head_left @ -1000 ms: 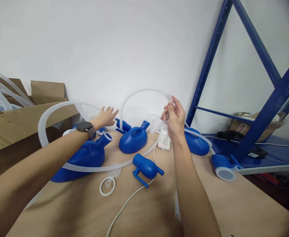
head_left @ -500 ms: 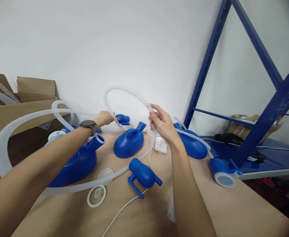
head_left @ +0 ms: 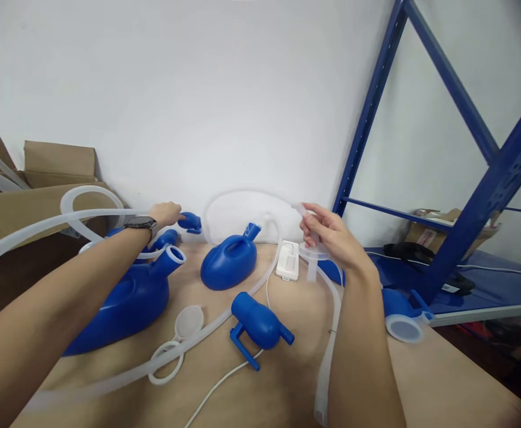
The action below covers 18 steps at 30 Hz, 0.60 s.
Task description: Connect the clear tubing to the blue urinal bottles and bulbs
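I see the left hand (head_left: 166,213) stretched far forward at about 11 o'clock, palm down, watch on the wrist, its fingers curled onto a small blue fitting (head_left: 190,222) by the wall; how firmly they hold it I cannot tell. The right hand (head_left: 331,235) is raised at about 1 o'clock, fingers pinched closed on the end of the translucent tube (head_left: 242,196), which arcs back over the blue bottle (head_left: 229,261) toward the left hand. Compared with half a second ago, the right hand has moved rightward and lower, the tube's arch has flattened, and the left hand has shifted slightly left. A blue capsule part (head_left: 258,326) lies at 12 o'clock on the table (head_left: 429,380).
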Motion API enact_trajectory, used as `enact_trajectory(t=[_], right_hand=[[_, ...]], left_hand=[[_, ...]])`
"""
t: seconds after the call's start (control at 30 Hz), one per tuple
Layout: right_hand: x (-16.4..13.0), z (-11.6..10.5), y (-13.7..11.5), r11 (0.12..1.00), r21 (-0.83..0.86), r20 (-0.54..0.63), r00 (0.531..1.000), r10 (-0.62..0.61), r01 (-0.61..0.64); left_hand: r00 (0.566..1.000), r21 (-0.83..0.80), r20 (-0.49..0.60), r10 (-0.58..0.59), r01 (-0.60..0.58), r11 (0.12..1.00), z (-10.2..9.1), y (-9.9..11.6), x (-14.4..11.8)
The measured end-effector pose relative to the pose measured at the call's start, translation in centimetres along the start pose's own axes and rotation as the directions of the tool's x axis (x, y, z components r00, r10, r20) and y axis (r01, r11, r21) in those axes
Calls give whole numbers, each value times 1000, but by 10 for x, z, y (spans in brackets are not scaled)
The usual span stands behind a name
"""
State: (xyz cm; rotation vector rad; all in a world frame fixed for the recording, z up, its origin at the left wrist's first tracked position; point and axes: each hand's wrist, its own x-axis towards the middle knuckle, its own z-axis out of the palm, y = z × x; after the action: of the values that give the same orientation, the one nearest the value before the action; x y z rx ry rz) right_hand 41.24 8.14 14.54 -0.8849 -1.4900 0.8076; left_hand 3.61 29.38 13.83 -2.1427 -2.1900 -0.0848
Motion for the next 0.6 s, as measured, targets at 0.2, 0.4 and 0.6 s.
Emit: enact_trajectory(t=[0.2,0.4,0.6], right_hand=[[27,12,15,953,121,-494,849,-186,279],[35,2,24,858,182,-795,585,-159,481],[23,-9,2,821,123,-810,534,-240,557]], left_hand=[[998,88,68,-1,-5,996,17,-13,-17],[995,154,89,39,-52,987,23,-13,-23],[988,212,136,78,-106,971,9,-3,-41]])
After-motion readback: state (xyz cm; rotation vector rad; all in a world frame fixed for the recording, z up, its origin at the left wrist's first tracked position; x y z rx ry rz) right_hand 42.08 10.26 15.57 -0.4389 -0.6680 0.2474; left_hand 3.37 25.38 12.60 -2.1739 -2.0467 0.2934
